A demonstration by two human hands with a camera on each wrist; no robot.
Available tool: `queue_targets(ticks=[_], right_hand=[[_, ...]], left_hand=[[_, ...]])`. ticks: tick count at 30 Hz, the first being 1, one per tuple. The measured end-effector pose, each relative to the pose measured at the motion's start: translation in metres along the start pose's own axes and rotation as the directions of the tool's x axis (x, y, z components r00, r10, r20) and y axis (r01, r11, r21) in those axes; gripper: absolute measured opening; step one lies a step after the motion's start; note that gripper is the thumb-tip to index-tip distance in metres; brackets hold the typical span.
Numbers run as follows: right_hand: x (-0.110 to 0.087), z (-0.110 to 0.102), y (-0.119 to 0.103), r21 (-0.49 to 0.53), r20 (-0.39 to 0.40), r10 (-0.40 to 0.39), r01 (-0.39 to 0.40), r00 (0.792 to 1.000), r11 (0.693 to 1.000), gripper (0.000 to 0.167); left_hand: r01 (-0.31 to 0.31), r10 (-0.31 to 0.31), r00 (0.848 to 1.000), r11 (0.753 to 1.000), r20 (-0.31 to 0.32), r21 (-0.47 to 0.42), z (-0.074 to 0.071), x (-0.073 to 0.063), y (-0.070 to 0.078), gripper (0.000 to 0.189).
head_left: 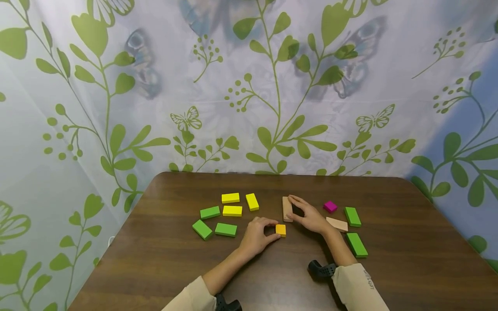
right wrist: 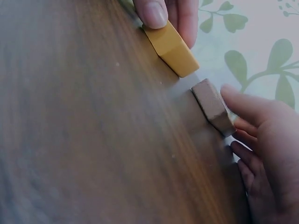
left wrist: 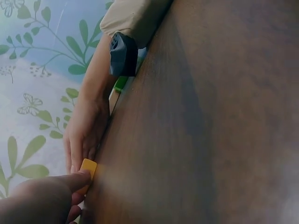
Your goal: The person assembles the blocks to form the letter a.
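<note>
Left hand [head_left: 254, 235] pinching orange block [head_left: 281, 231] between thumb and index finger, block sitting on counter [head_left: 268, 285]. Right hand [head_left: 310, 217] arching, thumb and index finger standing apart, tips meeting the tan block [head_left: 287, 211] toward its two ends; whether it is gripping, cannot tell. Tan block lying just beyond the orange one. Second tan block [head_left: 337, 224] resting near right wrist.

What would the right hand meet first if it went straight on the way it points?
The right hand would most likely meet the pale block right at its fingertips; whether they already touch is unclear.
</note>
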State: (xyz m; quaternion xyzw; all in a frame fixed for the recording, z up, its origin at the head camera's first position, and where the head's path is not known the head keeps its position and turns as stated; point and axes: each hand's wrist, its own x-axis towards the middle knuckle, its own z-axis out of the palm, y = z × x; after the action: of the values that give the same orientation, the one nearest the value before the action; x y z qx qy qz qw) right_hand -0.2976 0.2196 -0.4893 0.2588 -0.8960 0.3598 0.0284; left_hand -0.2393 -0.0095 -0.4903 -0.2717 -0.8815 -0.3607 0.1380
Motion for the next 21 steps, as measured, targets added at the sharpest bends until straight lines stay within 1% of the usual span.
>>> queue_targets(ticks=[5,13,21], right_hand=[[0.001,0.000,-0.001,0.004,0.002,0.005,-0.005,1.000,1.000,0.063],[0.000,0.001,-0.001,0.025,0.002,0.016,-0.017,1.000,1.000,0.065],[0.000,0.002,0.000,0.030,0.004,0.022,-0.022,1.000,0.999,0.066]], left_hand=[[0.006,-0.007,0.999,1.000,-0.039,-0.022,0.005,0.003,-0.001,0.032],[0.031,-0.031,0.996,1.000,-0.085,0.002,0.015,0.011,0.003,0.034],[0.068,-0.065,0.993,0.997,-0.099,0.026,0.018,0.014,0.006,0.035]])
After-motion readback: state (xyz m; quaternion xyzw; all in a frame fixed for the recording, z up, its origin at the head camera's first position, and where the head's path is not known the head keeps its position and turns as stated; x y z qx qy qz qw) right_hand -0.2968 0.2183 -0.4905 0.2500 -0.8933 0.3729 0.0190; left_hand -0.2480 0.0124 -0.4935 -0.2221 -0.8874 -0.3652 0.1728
